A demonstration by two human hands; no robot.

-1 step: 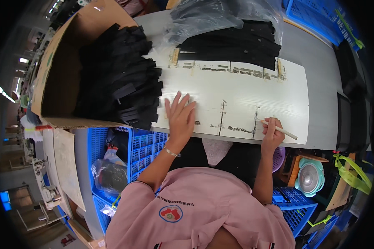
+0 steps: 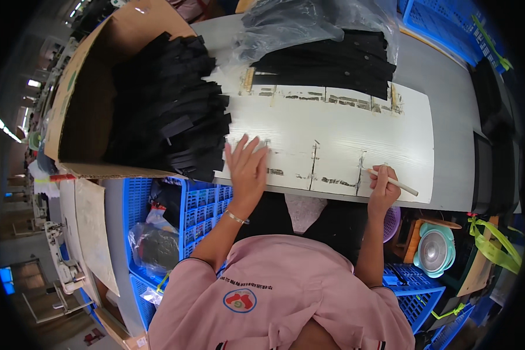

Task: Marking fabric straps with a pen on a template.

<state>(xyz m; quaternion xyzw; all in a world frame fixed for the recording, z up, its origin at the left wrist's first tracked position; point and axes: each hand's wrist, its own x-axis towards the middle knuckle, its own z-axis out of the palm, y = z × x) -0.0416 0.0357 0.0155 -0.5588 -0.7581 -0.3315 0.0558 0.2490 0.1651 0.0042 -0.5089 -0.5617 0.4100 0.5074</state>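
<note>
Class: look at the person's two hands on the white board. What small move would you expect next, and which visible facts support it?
Probably the left hand reaches to the black strips in the cardboard box and draws one onto the white board. It lies flat and empty beside them, the board before it is bare, and the right hand holds a white stick.

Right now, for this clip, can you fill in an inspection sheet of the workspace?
Surface: white board on a grey table, with worn dark marks.
Job's things: pale stick; black strips spilling from a cardboard box.
Clutter: black pieces partly under a clear plastic bag.
Grippers: left hand flat on the board, fingers spread; right hand holds the stick.
Cables: nothing seen.
Surroundings: blue crates, small fan.
</note>
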